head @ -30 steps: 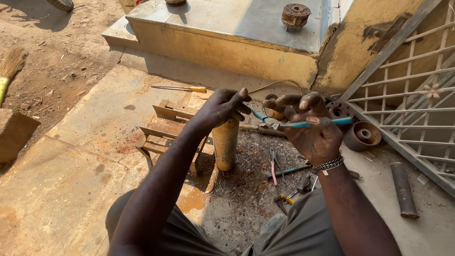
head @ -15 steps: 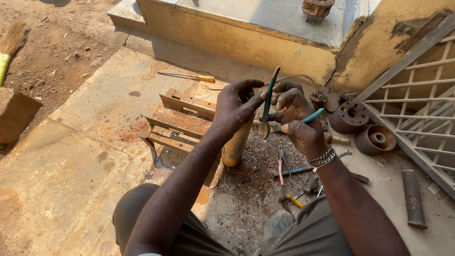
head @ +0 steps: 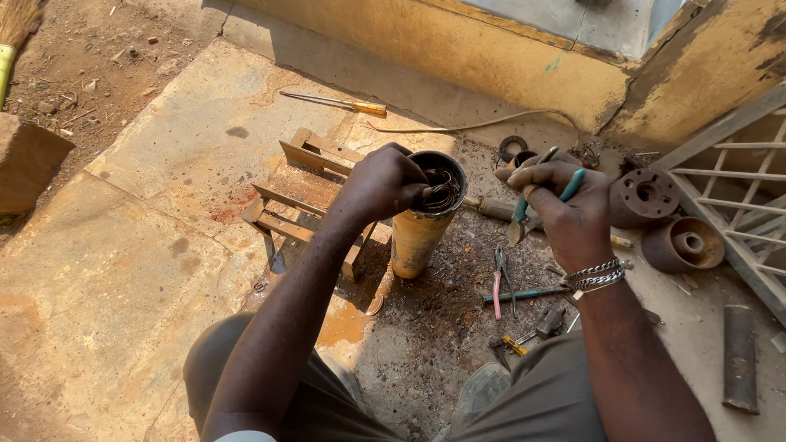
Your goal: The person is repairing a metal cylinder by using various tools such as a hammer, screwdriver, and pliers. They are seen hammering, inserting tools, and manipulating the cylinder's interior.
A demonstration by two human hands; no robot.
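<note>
Left hand [head: 383,187] in cylinder [head: 426,219] mouth, right hand [head: 565,209] beside gripping pliers [head: 534,196]

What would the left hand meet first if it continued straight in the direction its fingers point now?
The left hand points right, into the open top of the upright yellow cylinder. Its fingers already reach the tangled wires inside, so these wires come first, then probably the far rim.

Two hands, left hand [head: 385,184] and right hand [head: 565,209], one yellow cylinder [head: 422,225] at centre, two rusty round flanges [head: 643,196] [head: 684,244] at right, one screwdriver [head: 336,101] at top, one wooden stool [head: 307,200], one pink-handled pliers [head: 499,282] lower centre.
</note>
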